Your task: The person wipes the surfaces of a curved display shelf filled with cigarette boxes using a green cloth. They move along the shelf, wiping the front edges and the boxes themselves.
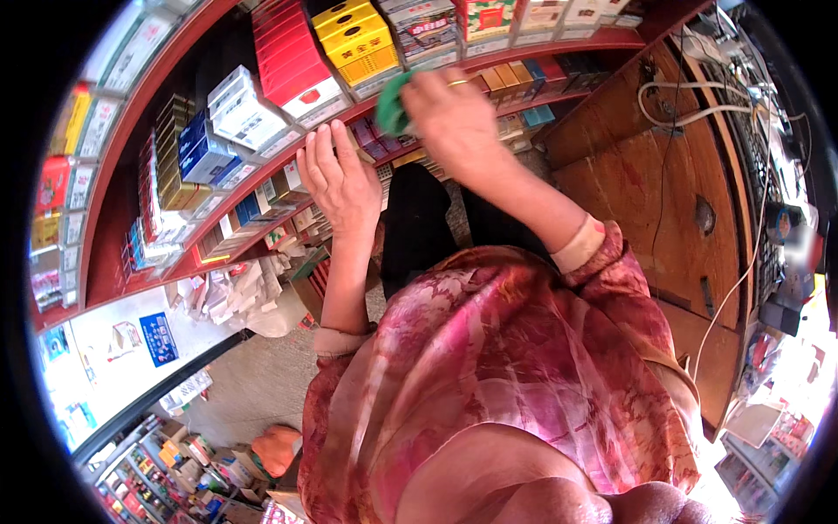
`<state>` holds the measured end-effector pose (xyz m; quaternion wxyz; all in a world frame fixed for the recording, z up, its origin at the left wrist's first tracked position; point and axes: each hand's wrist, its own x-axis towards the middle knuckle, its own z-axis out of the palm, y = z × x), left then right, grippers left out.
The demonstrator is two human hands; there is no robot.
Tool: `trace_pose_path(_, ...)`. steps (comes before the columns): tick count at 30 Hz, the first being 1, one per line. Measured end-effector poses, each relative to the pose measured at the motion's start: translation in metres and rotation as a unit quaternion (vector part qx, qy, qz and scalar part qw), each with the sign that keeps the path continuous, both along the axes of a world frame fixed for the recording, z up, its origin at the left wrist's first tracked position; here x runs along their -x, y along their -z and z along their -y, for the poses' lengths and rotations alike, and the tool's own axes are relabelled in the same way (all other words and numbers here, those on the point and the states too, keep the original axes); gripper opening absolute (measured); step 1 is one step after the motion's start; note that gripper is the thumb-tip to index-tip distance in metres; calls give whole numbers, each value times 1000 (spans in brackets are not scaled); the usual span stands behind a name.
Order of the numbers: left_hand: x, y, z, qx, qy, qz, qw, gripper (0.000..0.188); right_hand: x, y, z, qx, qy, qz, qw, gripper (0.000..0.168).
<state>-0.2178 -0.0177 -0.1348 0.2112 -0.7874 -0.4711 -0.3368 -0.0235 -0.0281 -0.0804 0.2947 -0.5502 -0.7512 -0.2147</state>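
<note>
My right hand, with a gold-coloured ring on a finger, grips a green cloth against the front edge of a red-brown shelf. Slight blur shows on this hand. My left hand lies flat with extended fingers, its fingertips touching the shelf edge below a row of red cartons. Yellow packs stand just above the cloth. White packs and blue packs sit farther left on the same shelf.
Lower shelf rows hold more small boxes. At right stands a wooden cabinet with loose cables and a keyboard. A heap of papers lies at left, near a white glowing countertop. Stocked racks fill the lower left.
</note>
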Motion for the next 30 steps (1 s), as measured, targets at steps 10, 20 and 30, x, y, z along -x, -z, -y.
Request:
trace_pose_path(10, 6, 0, -3, 5, -1, -24, 1000, 64, 0, 1, 0, 10, -58, -34, 998, 26)
trace_pose_path(20, -1, 1, 0, -15, -14, -22, 1000, 66, -146, 3, 18, 0, 220, -59, 974, 43)
trace_pose_path(30, 3, -1, -2, 0, -3, -18, 1000, 67, 2, 0, 8, 89, -61, -71, 992, 48)
